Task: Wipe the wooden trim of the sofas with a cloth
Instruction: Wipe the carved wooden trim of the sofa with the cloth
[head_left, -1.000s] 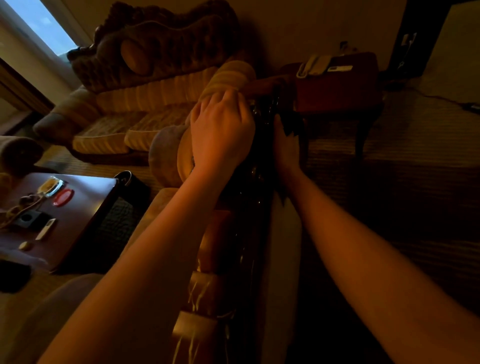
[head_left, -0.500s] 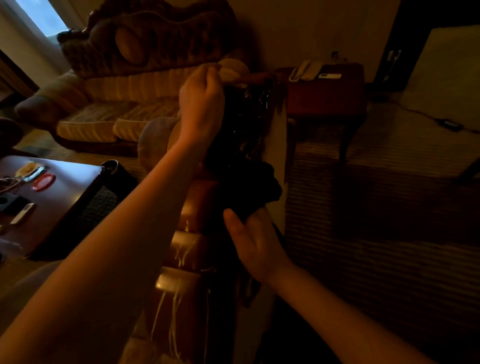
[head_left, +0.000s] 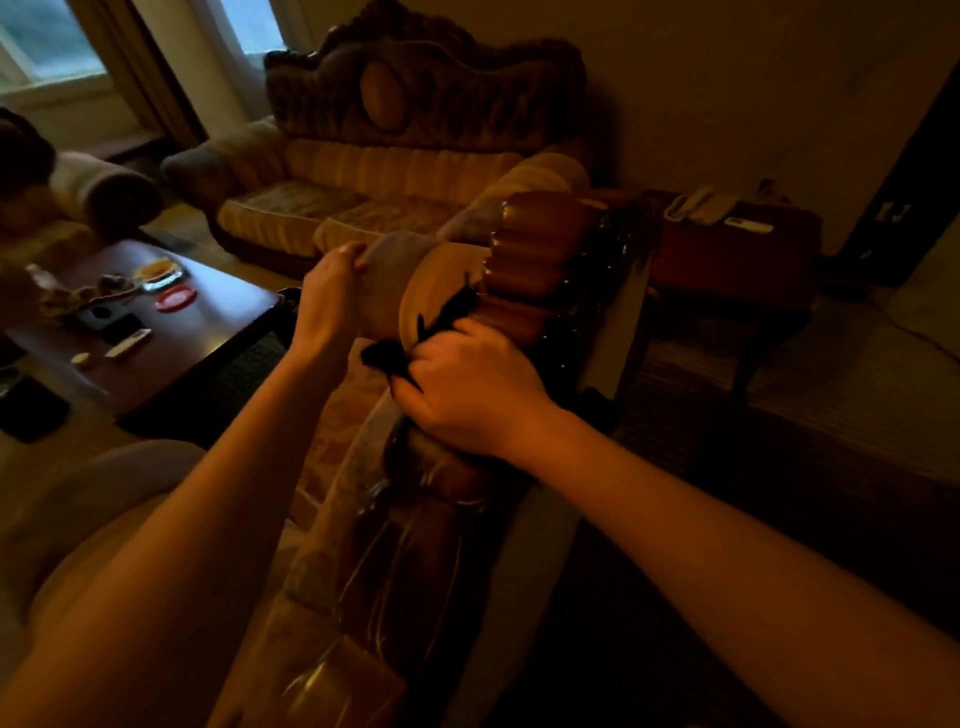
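Observation:
A sofa back with shiny carved wooden trim (head_left: 550, 244) runs from the bottom middle toward the centre of the head view. My right hand (head_left: 467, 384) grips a dark cloth (head_left: 410, 348) and presses it on the top of the trim near the rolled armrest. My left hand (head_left: 330, 296) rests on the padded armrest (head_left: 384, 280), its fingers curled over the cushion edge. Most of the cloth is hidden under my right hand.
A second sofa (head_left: 363, 182) with a carved dark crest stands against the far wall. A dark coffee table (head_left: 171, 332) with small items is at the left. A red-brown side table (head_left: 737, 249) carrying a telephone (head_left: 698, 205) stands at the right, with carpet beyond.
My right hand moved up onto the top of the trim and now grips the cloth there. My left hand slid left off the trim onto the armrest cushion. The camera swung left.

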